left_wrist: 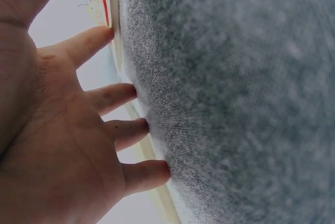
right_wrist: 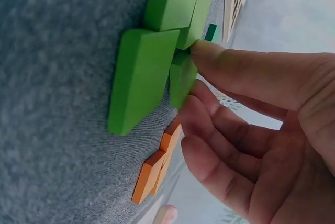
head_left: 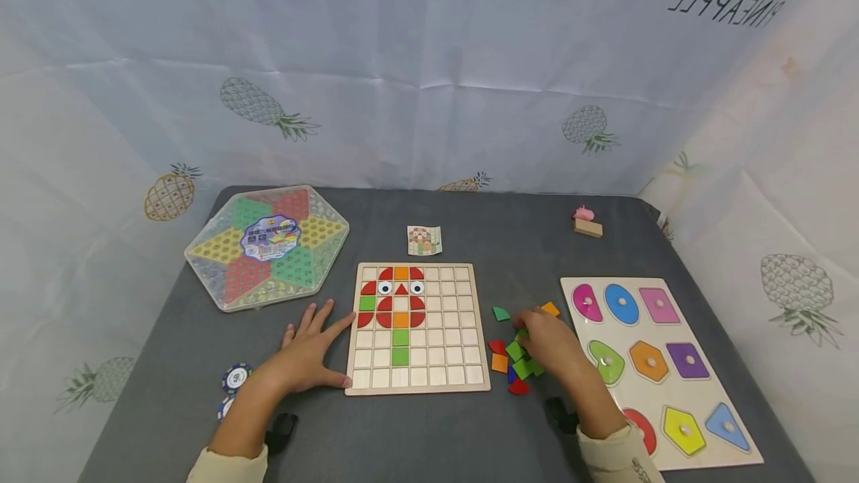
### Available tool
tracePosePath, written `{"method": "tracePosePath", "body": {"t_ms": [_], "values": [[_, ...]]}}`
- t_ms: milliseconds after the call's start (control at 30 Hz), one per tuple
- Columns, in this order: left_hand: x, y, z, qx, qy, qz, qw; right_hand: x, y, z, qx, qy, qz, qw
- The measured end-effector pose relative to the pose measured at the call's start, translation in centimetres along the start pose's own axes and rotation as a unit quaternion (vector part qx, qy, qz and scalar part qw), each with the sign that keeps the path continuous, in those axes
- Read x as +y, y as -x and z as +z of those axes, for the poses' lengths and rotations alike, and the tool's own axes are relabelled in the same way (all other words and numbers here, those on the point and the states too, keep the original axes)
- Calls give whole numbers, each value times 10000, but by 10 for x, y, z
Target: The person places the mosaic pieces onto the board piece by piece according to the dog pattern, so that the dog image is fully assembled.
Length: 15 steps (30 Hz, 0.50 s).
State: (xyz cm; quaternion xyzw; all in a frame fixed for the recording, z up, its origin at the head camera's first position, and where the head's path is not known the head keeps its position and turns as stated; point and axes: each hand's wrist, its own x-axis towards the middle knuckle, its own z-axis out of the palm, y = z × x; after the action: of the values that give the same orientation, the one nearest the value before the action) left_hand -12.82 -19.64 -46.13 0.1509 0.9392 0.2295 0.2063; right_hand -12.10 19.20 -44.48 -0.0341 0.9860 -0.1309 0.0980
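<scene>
My left hand (head_left: 303, 358) lies with fingers spread at the left side of a wooden grid board (head_left: 446, 356), thumb and index finger touching its frame. In the left wrist view the fingertips of that hand (left_wrist: 73, 124) rest on the dark cloth. Red, orange and green tiles and two eye tiles form a figure in the board's grid. Right of the board, my right hand (head_left: 552, 343) reaches into a small pile of tiles. Thumb and fingers pinch a green square tile (right_wrist: 181, 77), beside several other green tiles (right_wrist: 141, 80).
A pattern card (head_left: 424, 241) lies behind the board. At the left are a hexagonal checkers box (head_left: 244, 274) and poker chips (head_left: 236, 378). A shape-knob puzzle (head_left: 627, 386) lies at the right, with a wooden block (head_left: 587, 228) behind it. Orange tiles (right_wrist: 149, 177) sit near my right hand.
</scene>
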Motion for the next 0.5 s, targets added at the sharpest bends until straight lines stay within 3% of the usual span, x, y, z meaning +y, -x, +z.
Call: {"method": "tracePosePath", "body": {"t_ms": [167,267,400,500], "values": [[1,0,1,34,-32,45,10000,0,-2,2,-17,59,75,10000],[1,-1,3,34,-20,65,10000,-2,0,4,282,2,4,9996],[0,-1,4,53,-38,63,10000,-25,5,1,980,-360,-737,9918],[-1,0,3,103,-99,56,9999,-56,7,-1,883,-650,-1603,9810]]}}
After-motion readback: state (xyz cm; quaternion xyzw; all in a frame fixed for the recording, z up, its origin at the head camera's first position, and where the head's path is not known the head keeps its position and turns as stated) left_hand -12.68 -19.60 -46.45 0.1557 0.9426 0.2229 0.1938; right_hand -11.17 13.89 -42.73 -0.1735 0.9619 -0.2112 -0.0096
